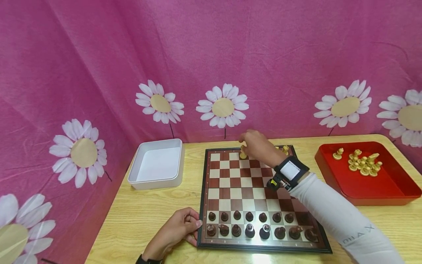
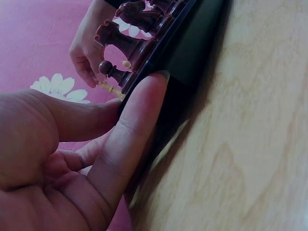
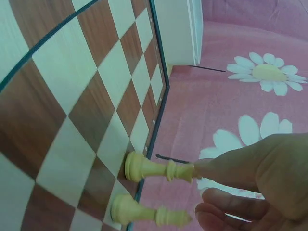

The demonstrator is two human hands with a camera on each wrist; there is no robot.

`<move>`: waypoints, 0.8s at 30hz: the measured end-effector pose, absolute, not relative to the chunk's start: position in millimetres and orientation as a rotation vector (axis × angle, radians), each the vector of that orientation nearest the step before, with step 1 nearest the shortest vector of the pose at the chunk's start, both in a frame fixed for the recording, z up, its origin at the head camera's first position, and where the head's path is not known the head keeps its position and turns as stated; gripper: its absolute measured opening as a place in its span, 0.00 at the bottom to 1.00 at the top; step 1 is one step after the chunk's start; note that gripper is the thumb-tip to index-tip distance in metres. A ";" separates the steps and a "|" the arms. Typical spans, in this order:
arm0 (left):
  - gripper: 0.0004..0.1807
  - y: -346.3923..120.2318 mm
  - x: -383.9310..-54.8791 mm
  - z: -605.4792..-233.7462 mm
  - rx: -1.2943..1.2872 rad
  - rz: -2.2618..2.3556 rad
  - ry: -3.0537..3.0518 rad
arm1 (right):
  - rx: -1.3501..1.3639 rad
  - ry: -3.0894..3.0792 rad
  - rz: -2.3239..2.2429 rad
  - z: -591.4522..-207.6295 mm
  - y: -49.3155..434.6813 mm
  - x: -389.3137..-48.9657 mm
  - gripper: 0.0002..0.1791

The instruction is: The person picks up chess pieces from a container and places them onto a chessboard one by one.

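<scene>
My right hand [image 1: 258,146] reaches over the far edge of the chessboard [image 1: 225,182]. Its thumb and fingers pinch the top of a cream queen [image 3: 159,169], whose base is on a far-row square. Beside it stands another cream piece with a pointed top [image 3: 149,211]. At the board's near left corner, my left hand [image 1: 179,227] grips the black rim between thumb and fingers. Dark pawns [image 1: 249,216] line up on the near side, in front of a row of dark back-rank pieces such as a rook [image 2: 122,41].
On the right is a red tray [image 1: 392,200] with several cream pieces [image 1: 364,163] grouped inside. A white box [image 1: 156,183] stands left of the board. Behind the wooden table [image 1: 132,216] hangs a pink cloth [image 1: 263,73] with daisies.
</scene>
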State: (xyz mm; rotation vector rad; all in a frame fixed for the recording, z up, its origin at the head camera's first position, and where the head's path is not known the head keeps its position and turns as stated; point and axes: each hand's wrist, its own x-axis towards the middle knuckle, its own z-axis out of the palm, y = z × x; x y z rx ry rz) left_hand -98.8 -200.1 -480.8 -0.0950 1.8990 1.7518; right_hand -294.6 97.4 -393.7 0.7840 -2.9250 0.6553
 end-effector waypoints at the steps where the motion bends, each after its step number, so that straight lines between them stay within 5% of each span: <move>1: 0.09 -200.1 -98.7 -480.9 -0.094 1.752 1.899 | 0.783 -2.925 0.661 -393.0 99.9 -294.9 0.16; 24: 0.10 -199.1 -99.4 -482.1 -0.100 1.729 1.921 | 0.446 -3.021 0.647 -391.2 196.6 -296.6 0.20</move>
